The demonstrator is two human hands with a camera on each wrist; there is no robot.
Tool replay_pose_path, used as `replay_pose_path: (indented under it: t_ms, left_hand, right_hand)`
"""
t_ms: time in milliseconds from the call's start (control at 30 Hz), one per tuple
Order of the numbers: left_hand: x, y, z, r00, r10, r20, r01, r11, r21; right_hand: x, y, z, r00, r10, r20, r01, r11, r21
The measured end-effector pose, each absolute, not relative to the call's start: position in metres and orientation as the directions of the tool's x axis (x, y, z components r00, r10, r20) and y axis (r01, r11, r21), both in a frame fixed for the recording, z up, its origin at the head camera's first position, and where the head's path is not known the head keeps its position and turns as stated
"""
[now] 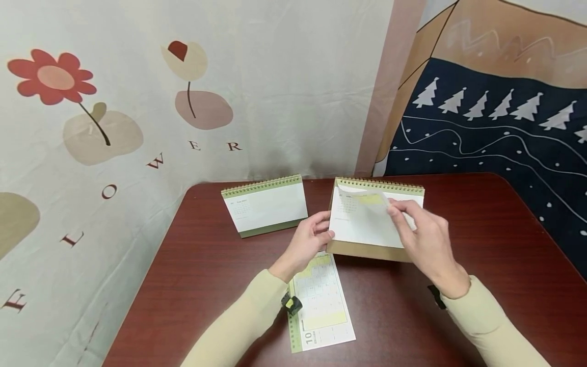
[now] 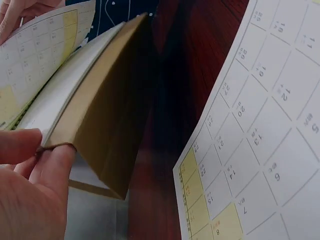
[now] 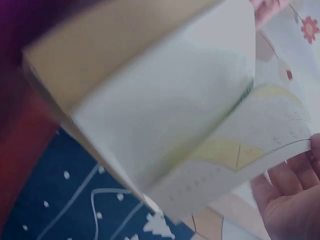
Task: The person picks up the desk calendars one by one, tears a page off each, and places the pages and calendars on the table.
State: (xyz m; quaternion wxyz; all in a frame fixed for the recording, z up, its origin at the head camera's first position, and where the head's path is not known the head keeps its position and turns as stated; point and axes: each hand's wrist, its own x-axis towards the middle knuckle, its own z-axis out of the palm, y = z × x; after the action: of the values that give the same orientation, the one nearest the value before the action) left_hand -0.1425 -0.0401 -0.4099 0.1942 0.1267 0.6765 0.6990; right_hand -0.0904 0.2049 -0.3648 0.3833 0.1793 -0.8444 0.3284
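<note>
A spiral-bound desk calendar (image 1: 367,248) with a brown cardboard stand is upright at the back right of the table. My left hand (image 1: 306,244) grips its left edge; in the left wrist view the thumb lies on the front and the fingers (image 2: 56,162) reach behind the board. With thumb and fingertips, my right hand (image 1: 426,242) pinches the free edge of a lifted calendar page (image 1: 372,199). That page bends up toward the rings, its yellow-marked grid showing in the right wrist view. Below my left hand lies a loose calendar sheet (image 1: 323,298), marked 10, partly under the left forearm.
A second desk calendar (image 1: 270,206) with a green base stands at the back left, close to my left hand. The dark red table (image 1: 197,275) ends at a wall hanging (image 1: 293,102) with flower prints. A dark blue hanging (image 1: 486,132) with trees is at the right.
</note>
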Motion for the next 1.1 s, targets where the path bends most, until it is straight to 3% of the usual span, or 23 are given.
replay_pose_path:
  t_ms: [500,1100]
  left_hand:
    - [-0.138,-0.039,-0.412,-0.922,0.388,-0.006,0.016,0.054,0.998]
    - [-0.131,-0.042,-0.414,-0.929,0.365,0.061,0.107,0.108,0.988]
  right_hand:
    - [-0.100,0.236,-0.315,-0.728,0.118,0.675,-0.410,0.715,-0.567]
    - [-0.110,0.265,-0.296,-0.897,0.169,0.408,-0.171,0.719,-0.674]
